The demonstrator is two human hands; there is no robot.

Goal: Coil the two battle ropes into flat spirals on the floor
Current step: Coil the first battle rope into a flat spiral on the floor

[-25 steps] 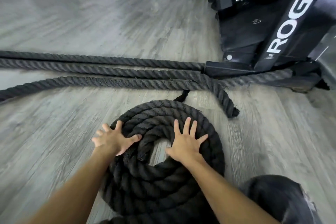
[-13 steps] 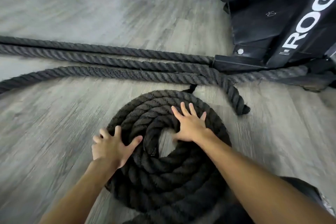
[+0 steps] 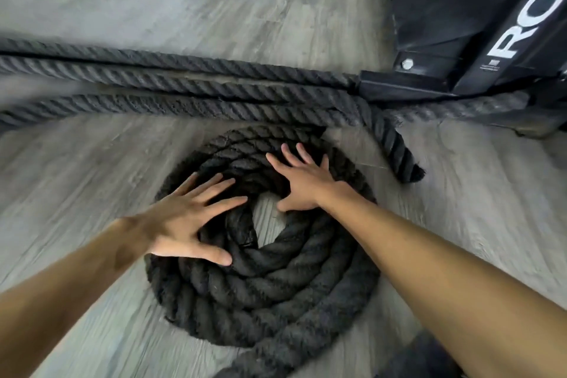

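Note:
A thick black battle rope lies in a flat spiral coil (image 3: pixel 276 294) on the grey wood floor, with a small gap at its centre. My left hand (image 3: pixel 184 221) presses flat on the coil's left side, fingers spread. My right hand (image 3: pixel 303 178) presses flat on the coil's far right side, fingers spread. The coil's loose tail (image 3: pixel 260 359) leads off toward the bottom edge. Straight lengths of battle rope (image 3: pixel 184 92) run side by side across the floor behind the coil, and one rope end (image 3: pixel 399 150) curls down at the right.
A black rack base (image 3: pixel 460 40) with white lettering stands at the upper right, and the straight ropes run up to it. Bare grey floor (image 3: pixel 76 193) lies left of the coil. A dark rounded shape (image 3: pixel 423 359) sits at the bottom right under my right arm.
My left hand slid from the coil's outer left edge inward toward the centre. My right hand shifted farther along the coil's far side. The view dipped closer to the coil.

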